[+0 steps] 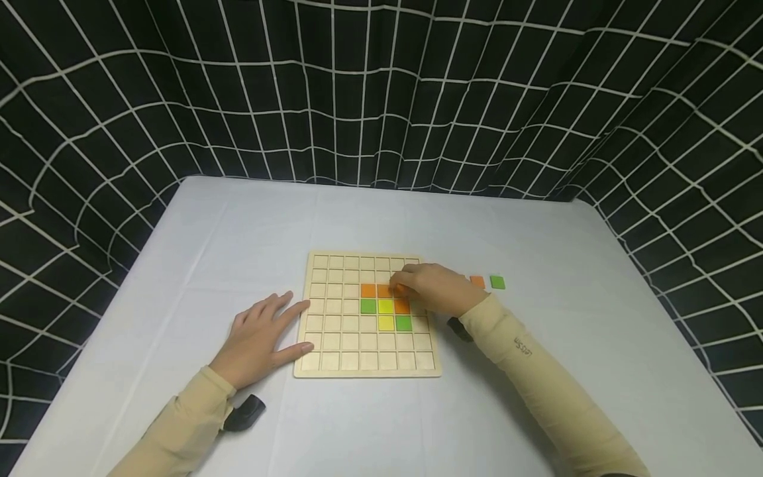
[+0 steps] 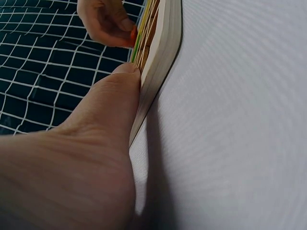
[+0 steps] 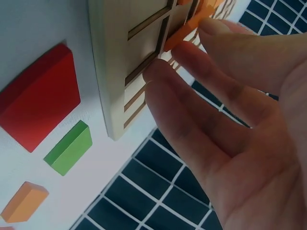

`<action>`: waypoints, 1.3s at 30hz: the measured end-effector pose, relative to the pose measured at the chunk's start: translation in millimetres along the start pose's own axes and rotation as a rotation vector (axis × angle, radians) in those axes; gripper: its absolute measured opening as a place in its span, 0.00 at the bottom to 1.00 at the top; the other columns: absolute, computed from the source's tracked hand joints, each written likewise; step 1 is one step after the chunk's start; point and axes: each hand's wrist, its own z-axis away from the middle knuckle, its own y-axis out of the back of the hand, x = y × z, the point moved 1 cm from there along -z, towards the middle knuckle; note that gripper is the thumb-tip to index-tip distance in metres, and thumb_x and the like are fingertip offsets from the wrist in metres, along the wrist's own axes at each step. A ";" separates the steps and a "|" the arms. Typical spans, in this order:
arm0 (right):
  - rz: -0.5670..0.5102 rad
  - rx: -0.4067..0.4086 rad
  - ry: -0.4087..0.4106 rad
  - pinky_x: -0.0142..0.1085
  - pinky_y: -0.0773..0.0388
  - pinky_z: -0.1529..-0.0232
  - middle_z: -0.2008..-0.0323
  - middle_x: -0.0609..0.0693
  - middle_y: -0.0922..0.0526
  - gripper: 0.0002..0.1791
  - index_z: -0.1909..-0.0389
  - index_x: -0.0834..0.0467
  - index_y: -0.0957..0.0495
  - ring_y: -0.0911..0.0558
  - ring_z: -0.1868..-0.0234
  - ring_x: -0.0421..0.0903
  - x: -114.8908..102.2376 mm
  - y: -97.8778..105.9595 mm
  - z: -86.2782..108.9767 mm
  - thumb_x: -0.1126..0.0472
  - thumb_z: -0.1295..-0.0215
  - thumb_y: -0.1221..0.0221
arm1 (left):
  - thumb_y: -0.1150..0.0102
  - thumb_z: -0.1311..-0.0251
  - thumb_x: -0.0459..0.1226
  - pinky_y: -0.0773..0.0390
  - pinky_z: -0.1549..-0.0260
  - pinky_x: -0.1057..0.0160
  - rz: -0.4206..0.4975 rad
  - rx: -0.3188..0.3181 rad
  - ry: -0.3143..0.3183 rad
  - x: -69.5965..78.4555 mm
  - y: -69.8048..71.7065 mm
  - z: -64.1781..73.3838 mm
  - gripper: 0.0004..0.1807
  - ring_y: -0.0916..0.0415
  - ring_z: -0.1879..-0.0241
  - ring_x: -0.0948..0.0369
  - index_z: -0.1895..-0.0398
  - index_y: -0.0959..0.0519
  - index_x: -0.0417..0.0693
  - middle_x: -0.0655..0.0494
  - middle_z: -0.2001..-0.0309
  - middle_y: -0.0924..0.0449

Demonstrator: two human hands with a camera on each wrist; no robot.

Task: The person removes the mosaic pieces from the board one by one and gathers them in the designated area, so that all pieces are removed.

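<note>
A wooden grid board (image 1: 352, 361) lies on the table, with orange, yellow and green square tiles in some of its cells. My right hand (image 1: 438, 288) is over the board's upper right part and pinches an orange tile (image 3: 189, 29) between thumb and finger, tilted at a cell. Beside the board's left edge, my left hand (image 1: 256, 341) lies with fingers spread, its thumb and a fingertip touching the rim. Placed tiles include a yellow tile (image 1: 386, 323), a green tile (image 1: 368, 306) and an orange tile (image 1: 368, 291).
Right of the board lie a loose orange tile (image 1: 477, 281) and a green tile (image 1: 497, 282). A red tile (image 3: 43, 96) near the board shows in the right wrist view, hidden by the right arm from above. A black gridded curtain (image 1: 369, 86) surrounds the white table (image 1: 507, 225).
</note>
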 end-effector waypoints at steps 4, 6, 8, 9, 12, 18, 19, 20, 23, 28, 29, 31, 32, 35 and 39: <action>-0.028 -0.003 0.026 0.33 0.20 0.56 0.58 0.44 0.19 0.14 0.55 0.49 0.18 0.17 0.59 0.42 3.0 0.6 1.8 0.66 0.40 0.36 | 0.47 0.42 0.65 0.42 0.43 0.38 0.000 0.002 0.000 -0.1 -0.9 -0.3 0.40 0.47 0.30 0.43 0.29 0.38 0.61 0.47 0.28 0.43; -0.032 -0.002 0.034 0.33 0.20 0.56 0.57 0.44 0.20 0.14 0.55 0.49 0.18 0.17 0.60 0.42 4.3 0.6 2.8 0.66 0.40 0.36 | 0.47 0.42 0.65 0.41 0.43 0.38 -0.002 0.003 0.000 -0.2 -1.4 -0.5 0.40 0.47 0.30 0.43 0.29 0.39 0.61 0.47 0.28 0.43; -0.030 0.001 0.040 0.33 0.20 0.55 0.58 0.44 0.20 0.12 0.56 0.49 0.17 0.18 0.59 0.42 5.3 0.4 3.7 0.65 0.40 0.36 | 0.48 0.42 0.65 0.41 0.43 0.38 -0.001 0.003 0.000 -0.2 -1.8 -0.7 0.40 0.47 0.30 0.44 0.29 0.39 0.61 0.47 0.28 0.43; -0.033 0.003 0.037 0.33 0.20 0.55 0.58 0.45 0.20 0.11 0.57 0.50 0.17 0.18 0.59 0.42 5.5 0.3 4.2 0.65 0.40 0.36 | 0.47 0.42 0.65 0.41 0.43 0.38 0.000 0.003 -0.001 -0.1 -1.9 -0.7 0.40 0.47 0.30 0.44 0.29 0.39 0.61 0.47 0.28 0.43; -0.041 0.005 0.030 0.33 0.20 0.55 0.58 0.45 0.20 0.08 0.60 0.51 0.16 0.18 0.59 0.42 6.2 -0.5 5.1 0.65 0.39 0.36 | 0.47 0.42 0.65 0.41 0.43 0.38 -0.001 0.007 -0.002 0.0 -2.3 -0.7 0.40 0.47 0.31 0.44 0.29 0.38 0.61 0.47 0.28 0.42; -0.018 0.010 0.008 0.33 0.21 0.54 0.59 0.45 0.19 0.10 0.59 0.51 0.18 0.19 0.57 0.42 6.5 -2.8 5.9 0.65 0.41 0.35 | 0.46 0.43 0.64 0.40 0.44 0.38 -0.001 0.011 -0.006 1.1 -2.6 -0.6 0.40 0.46 0.31 0.43 0.29 0.38 0.60 0.47 0.29 0.42; -0.008 0.013 0.006 0.33 0.21 0.54 0.60 0.45 0.19 0.10 0.59 0.51 0.19 0.19 0.57 0.42 6.4 -3.0 5.9 0.65 0.41 0.35 | 0.46 0.42 0.64 0.40 0.44 0.38 -0.001 0.010 -0.007 1.3 -2.6 -0.5 0.40 0.46 0.31 0.43 0.29 0.38 0.60 0.47 0.29 0.42; 0.002 0.015 0.003 0.33 0.21 0.54 0.60 0.45 0.19 0.10 0.59 0.52 0.19 0.19 0.58 0.42 6.1 -3.2 5.8 0.66 0.41 0.35 | 0.46 0.43 0.64 0.40 0.44 0.38 0.000 0.010 -0.007 1.5 -2.7 -0.6 0.40 0.46 0.31 0.43 0.29 0.38 0.60 0.47 0.29 0.42; 0.021 0.021 -0.009 0.32 0.20 0.58 0.64 0.45 0.19 0.11 0.57 0.53 0.21 0.20 0.64 0.41 5.0 -3.3 6.0 0.66 0.39 0.36 | 0.46 0.43 0.64 0.40 0.43 0.38 0.001 0.008 -0.008 2.0 -3.2 -0.9 0.40 0.46 0.31 0.43 0.29 0.38 0.60 0.47 0.29 0.42; 0.037 0.023 -0.031 0.32 0.20 0.61 0.65 0.46 0.18 0.13 0.50 0.56 0.24 0.22 0.69 0.40 4.8 -3.1 7.1 0.63 0.35 0.39 | 0.46 0.43 0.64 0.40 0.43 0.37 -0.001 0.005 -0.013 2.3 -4.8 -1.7 0.40 0.47 0.31 0.44 0.29 0.38 0.61 0.47 0.28 0.42; 0.036 0.023 -0.033 0.32 0.20 0.62 0.65 0.46 0.19 0.14 0.49 0.56 0.24 0.22 0.69 0.40 5.2 -3.1 7.6 0.63 0.35 0.40 | 0.47 0.43 0.64 0.40 0.43 0.37 -0.002 0.005 -0.015 2.3 -5.1 -1.8 0.40 0.47 0.31 0.44 0.29 0.38 0.61 0.47 0.28 0.42; 0.028 0.023 -0.037 0.31 0.21 0.62 0.64 0.47 0.19 0.14 0.48 0.57 0.25 0.22 0.68 0.40 6.2 -2.9 8.9 0.63 0.34 0.40 | 0.47 0.43 0.65 0.40 0.43 0.37 -0.003 0.006 -0.016 2.2 -5.7 -2.0 0.40 0.47 0.30 0.44 0.29 0.38 0.61 0.47 0.28 0.43; 0.022 0.024 -0.037 0.31 0.21 0.62 0.64 0.47 0.19 0.14 0.49 0.57 0.25 0.22 0.69 0.40 7.0 -3.1 9.8 0.63 0.34 0.41 | 0.47 0.43 0.65 0.40 0.43 0.37 -0.003 0.006 -0.017 1.9 -6.2 -2.0 0.40 0.47 0.30 0.44 0.29 0.38 0.61 0.47 0.28 0.43; -0.011 0.031 -0.047 0.30 0.21 0.63 0.62 0.47 0.20 0.12 0.51 0.58 0.24 0.22 0.67 0.39 10.2 -3.2 14.1 0.63 0.35 0.40 | 0.47 0.43 0.65 0.41 0.43 0.38 -0.003 0.003 -0.015 1.6 -7.0 -2.2 0.40 0.47 0.30 0.44 0.29 0.39 0.61 0.47 0.28 0.43; -0.058 0.000 -0.137 0.28 0.22 0.65 0.61 0.45 0.22 0.12 0.51 0.57 0.23 0.22 0.67 0.38 15.0 0.8 23.6 0.62 0.35 0.40 | 0.48 0.42 0.65 0.41 0.43 0.38 -0.001 -0.002 -0.013 2.4 -6.6 -2.1 0.40 0.47 0.31 0.44 0.29 0.39 0.61 0.47 0.28 0.43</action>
